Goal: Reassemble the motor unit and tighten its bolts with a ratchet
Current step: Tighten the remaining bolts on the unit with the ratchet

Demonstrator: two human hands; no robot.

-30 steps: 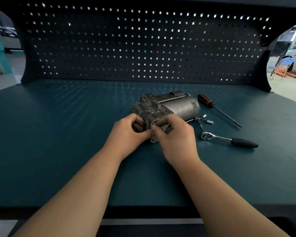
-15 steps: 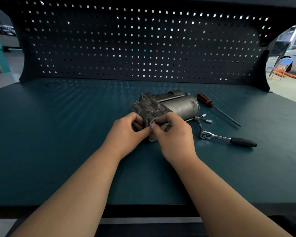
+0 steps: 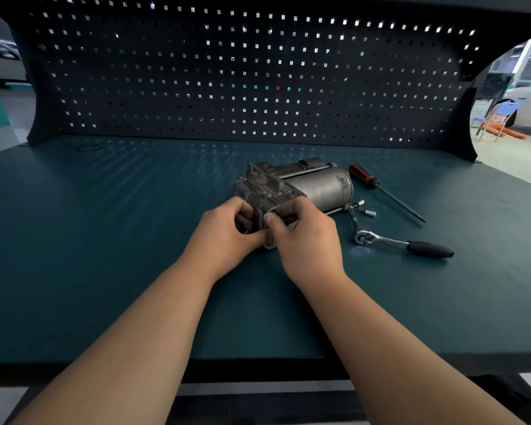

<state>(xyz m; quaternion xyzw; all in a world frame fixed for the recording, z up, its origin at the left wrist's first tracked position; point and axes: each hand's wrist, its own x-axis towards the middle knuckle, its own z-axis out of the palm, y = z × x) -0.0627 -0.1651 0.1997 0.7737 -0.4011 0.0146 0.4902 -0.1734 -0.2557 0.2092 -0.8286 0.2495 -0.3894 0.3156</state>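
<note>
The motor (image 3: 292, 187) lies on its side mid-table (image 3: 105, 240), its cast end toward the person. Both hands close on that near end: the left hand (image 3: 224, 231) curls around its left side, the right hand (image 3: 307, 237) pinches its front edge. Just right of the motor lie a ratchet (image 3: 396, 242) and a loose socket (image 3: 371, 213), with a screwdriver (image 3: 380, 188) beyond.

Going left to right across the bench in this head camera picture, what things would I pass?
Left hand → right hand, both on the grey metal motor unit → silver ratchet with black grip → red-and-black-handled screwdriver, lying farther back.
</note>
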